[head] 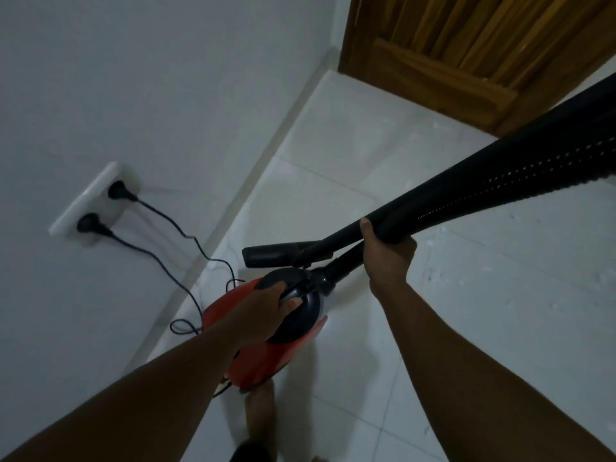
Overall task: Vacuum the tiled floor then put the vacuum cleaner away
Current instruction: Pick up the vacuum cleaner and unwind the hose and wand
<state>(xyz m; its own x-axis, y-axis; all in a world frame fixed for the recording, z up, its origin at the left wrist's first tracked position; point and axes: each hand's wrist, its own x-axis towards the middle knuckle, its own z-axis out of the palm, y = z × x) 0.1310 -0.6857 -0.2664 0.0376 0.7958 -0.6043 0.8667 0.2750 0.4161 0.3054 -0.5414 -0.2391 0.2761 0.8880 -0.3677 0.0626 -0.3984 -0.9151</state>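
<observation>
Since the hose (466, 191) is doubled into one bundle with the floor nozzle (266, 256) folded back beside the body, this looks like carrying rather than cleaning. The left hand (270, 303) curls round the black top handle of the red vacuum cleaner (266, 358), low over the tiled floor (433, 361) near the wall, while the right hand (386, 255), arm stretched forward, clasps the bundle from below. Two cords (173, 258) are plugged into the wall socket (90, 205).

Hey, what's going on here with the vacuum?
A person holds a red vacuum cleaner over the tiled floor. The left grip is curled round its black top handle; the right grip clasps the black hose and tube bundled together. Two plugs sit in the wall socket, so it may not be unplugged yet.
</observation>
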